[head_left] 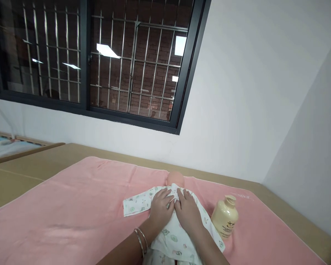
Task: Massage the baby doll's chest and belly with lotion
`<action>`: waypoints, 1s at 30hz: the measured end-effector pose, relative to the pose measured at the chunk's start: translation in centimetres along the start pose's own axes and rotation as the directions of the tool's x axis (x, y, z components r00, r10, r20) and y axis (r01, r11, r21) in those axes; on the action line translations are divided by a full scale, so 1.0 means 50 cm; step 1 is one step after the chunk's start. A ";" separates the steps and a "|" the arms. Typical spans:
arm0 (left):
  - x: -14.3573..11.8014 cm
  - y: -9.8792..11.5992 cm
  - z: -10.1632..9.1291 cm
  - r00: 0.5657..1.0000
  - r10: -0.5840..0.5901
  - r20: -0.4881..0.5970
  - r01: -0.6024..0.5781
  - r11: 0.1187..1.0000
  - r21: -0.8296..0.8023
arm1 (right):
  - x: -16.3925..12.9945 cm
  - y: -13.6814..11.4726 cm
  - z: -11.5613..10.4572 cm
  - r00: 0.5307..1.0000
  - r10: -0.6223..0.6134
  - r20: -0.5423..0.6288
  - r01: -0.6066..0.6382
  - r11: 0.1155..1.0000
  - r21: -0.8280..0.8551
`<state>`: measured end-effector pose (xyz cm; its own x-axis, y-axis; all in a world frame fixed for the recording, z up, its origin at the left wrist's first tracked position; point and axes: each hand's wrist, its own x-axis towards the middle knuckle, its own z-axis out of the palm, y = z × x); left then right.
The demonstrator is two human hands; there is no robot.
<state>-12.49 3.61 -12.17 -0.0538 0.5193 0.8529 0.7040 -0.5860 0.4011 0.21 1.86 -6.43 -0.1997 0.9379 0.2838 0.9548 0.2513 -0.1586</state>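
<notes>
Both hands — left hand and right hand — lie flat, fingers spread, on the doll's garment on the pink towel. Risk: a sideways sweep of the right arm could topple the nearby lotion bottle.

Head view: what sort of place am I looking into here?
Probably an indoor baby-care practice room. A doll in a printed garment lies on a pink towel under both hands, a pump bottle beside it, below a barred window.

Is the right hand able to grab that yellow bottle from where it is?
Probably yes: the right hand rests on the doll's clothes, and the bottle stands just beside it with only bare pink towel between.
</notes>
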 end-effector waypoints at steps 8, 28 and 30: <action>-0.006 0.003 0.002 0.988 -0.154 0.022 0.154 0.988 0.026 | 0.001 0.003 0.013 0.988 0.154 -0.010 -0.152 0.985 0.085; 0.010 -0.018 0.003 0.936 -0.209 0.283 0.198 0.978 0.067 | 0.021 0.021 0.009 0.999 -0.034 -0.009 0.035 0.995 0.099; 0.012 -0.019 -0.002 0.944 -0.140 0.299 0.147 0.989 0.001 | 0.014 0.012 0.006 0.996 -0.083 -0.030 0.085 0.993 0.087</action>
<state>-13.26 4.40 -11.99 0.0621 0.7580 0.6493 0.6891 -0.5031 0.5215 0.59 2.73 -6.59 -0.2711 0.9062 0.3246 0.9118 0.3498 -0.2152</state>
